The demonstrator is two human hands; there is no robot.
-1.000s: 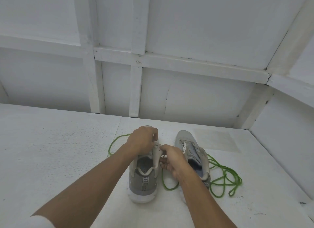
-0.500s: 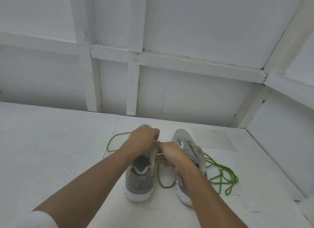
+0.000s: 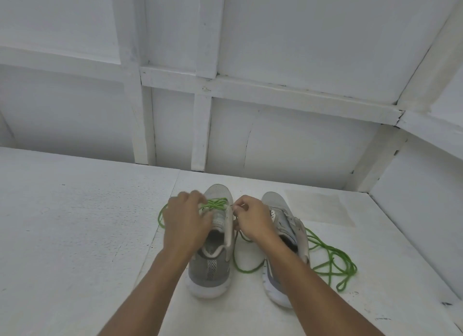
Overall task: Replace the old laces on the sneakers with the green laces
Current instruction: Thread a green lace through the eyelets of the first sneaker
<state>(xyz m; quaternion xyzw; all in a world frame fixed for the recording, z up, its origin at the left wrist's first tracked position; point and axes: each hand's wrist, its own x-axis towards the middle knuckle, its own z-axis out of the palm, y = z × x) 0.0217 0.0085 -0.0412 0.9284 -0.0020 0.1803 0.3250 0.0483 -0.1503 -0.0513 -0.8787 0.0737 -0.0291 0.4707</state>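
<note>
Left sneaker (image 3: 209, 270): grey, upright near the middle of the white table (image 3: 75, 222), toe toward the back edge.
Green lace (image 3: 216, 203): crossed through the front eyelets of the left sneaker; loose ends trail off both sides.
Left hand (image 3: 186, 222): fingers curled at the lace's left side; grip blurred, cannot tell.
Right hand (image 3: 253, 220): pinching a lace strand beside the shoe's right edge.
Right sneaker (image 3: 275, 202): just beside, toward the right edge.
Second green lace (image 3: 333, 258): loose heap to its right.
</note>
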